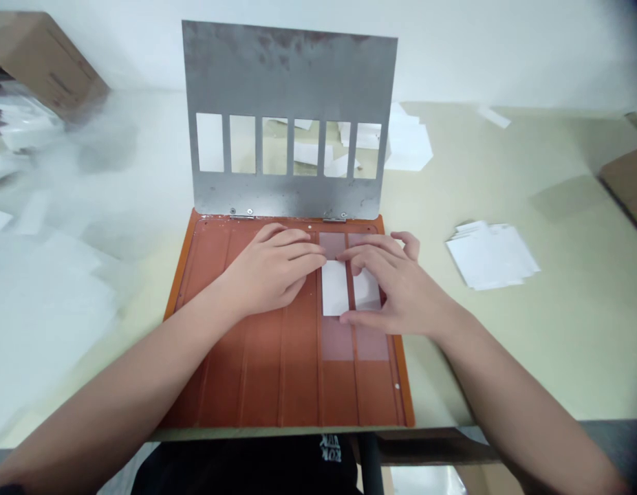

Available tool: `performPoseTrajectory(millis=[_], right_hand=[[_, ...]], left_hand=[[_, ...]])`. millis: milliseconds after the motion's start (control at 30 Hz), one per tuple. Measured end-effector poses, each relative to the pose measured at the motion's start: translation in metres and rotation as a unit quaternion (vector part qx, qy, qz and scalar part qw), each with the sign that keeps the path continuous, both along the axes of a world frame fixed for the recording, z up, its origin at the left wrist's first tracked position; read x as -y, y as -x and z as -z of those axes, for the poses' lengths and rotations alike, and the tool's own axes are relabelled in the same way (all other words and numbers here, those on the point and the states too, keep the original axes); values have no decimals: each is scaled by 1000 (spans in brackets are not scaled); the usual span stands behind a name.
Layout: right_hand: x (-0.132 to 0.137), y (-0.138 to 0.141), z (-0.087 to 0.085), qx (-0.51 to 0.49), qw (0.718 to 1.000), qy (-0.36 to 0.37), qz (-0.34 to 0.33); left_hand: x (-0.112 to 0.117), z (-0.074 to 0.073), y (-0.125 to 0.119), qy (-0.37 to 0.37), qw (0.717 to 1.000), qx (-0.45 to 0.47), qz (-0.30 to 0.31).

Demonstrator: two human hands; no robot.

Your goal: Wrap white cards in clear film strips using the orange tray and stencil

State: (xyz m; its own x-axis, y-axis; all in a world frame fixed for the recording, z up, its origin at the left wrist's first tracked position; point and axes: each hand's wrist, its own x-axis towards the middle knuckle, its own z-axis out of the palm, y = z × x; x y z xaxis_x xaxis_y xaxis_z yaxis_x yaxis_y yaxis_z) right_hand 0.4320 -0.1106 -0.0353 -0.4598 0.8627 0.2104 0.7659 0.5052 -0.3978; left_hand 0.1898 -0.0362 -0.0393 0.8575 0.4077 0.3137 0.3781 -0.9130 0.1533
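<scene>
An orange-brown grooved tray lies on the table in front of me, with a grey metal stencil plate hinged upright at its far edge. Two translucent strips with white cards sit in the tray's right channels. My left hand rests flat on the tray, its fingertips at the top left of a white card. My right hand lies over the second white card, fingers stretched and touching both cards, thumb at the first card's lower edge.
A stack of white cards lies on the pale green table to the right. More loose white sheets lie behind the plate. A cardboard box and clear plastic wrapping fill the left side. Another box corner is at far right.
</scene>
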Motion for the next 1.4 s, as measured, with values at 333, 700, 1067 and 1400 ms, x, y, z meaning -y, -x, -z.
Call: performPoseTrajectory(millis=[333,700,1067,1400], right_hand=[[1,1,1,11,1000,-19,-1],[1,1,0,13,1000,-28,-7],[2,0,0,27,999,-35,-9],[2,0,0,24,999,-48,-8]], left_hand=[[-1,2,0,0,1000,-8,-5],[-1,2,0,3,1000,-9,-3],[1,3,0,34,999,-8,-17],[1,2,0,22,1000,-11,-15]])
